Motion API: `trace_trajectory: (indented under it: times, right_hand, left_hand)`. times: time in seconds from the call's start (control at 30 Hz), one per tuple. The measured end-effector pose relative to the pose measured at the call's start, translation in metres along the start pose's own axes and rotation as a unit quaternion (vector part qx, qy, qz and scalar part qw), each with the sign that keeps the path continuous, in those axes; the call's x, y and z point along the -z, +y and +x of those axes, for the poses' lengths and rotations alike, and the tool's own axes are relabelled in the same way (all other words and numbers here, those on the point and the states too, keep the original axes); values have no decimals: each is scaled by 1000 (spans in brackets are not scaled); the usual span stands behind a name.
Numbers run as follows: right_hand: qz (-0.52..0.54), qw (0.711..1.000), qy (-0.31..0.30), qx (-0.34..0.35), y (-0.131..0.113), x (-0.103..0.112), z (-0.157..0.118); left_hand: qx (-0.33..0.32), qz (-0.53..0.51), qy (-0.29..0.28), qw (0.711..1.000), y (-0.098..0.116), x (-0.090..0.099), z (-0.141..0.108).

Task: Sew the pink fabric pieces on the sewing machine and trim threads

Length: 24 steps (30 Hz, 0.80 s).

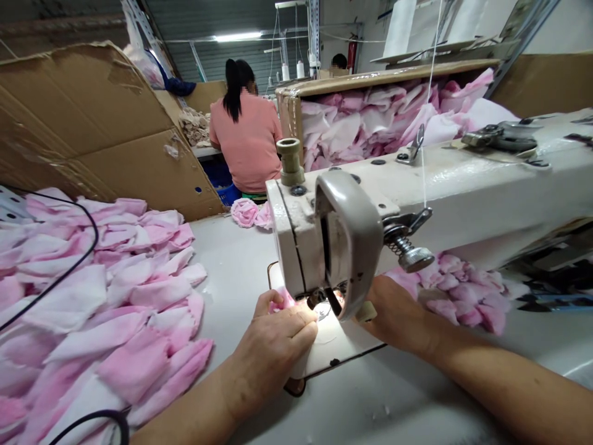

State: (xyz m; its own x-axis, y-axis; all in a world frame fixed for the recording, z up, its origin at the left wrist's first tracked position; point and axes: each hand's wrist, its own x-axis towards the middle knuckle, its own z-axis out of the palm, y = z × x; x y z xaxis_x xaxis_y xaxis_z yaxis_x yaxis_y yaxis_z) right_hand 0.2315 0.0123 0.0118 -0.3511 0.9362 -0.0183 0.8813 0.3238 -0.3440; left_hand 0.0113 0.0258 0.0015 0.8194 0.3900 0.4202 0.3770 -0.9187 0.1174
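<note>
A white industrial sewing machine head (352,210) stands over the lit needle plate (331,327). My left hand (273,346) is curled on a small piece of pink fabric (282,301) just left of the needle area. My right hand (398,315) reaches in from the right, and the machine head hides its fingers. Gathered pink fabric (458,290) lies behind the machine, beside my right hand. A large pile of pink and white fabric pieces (102,315) lies to the left of my left hand, not touching it.
A cardboard box (384,123) packed with pink fabric stands behind the machine. A seated co-worker (245,142) in a pink top faces away, beyond a pink fabric rosette (244,212). Large cardboard sheets (92,123) stand at the left. Thread cones (291,70) stand in the background.
</note>
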Motion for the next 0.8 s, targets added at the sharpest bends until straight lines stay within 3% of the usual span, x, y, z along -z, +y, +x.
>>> trace_trajectory:
  times: [0.47, 0.8]
  right_hand:
    - [-77, 997, 31, -8, -1, -2, 1]
    - [-86, 994, 70, 0, 2, -3, 2]
  left_hand:
    - [0, 14, 33, 999, -3, -5, 0]
    - [7, 24, 11, 1000, -1, -3, -1]
